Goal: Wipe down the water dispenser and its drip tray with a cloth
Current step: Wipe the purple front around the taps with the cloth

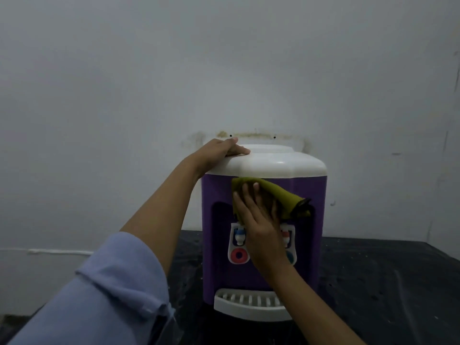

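Two hands on the job here. The water dispenser (308, 195) is a chunky purple plastic box with rounded corners and a smooth, glossy white top (273, 165). It sits on a dark, speckled counter (373, 282), right up against a plain grey wall (224, 70) with some brownish stains just behind it.

The left hand (221, 149) grips the back-left corner of that top, thumb lying over it. The right hand (258, 220) is spread flat, fingers straight, pressing one olive-green cloth (278, 192) against the purple front just under the white rim. The cloth looks soft and bunches up to the right.

One white slotted drip tray (239, 307) juts out at the bottom. Two taps: the left tap (239, 236) is in plain view, while the right tap (286, 236) is mostly hidden by the wrist. A rolled-up pale blue sleeve (112, 282) fills the lower left, and a white cord (57, 251) runs along the wall.
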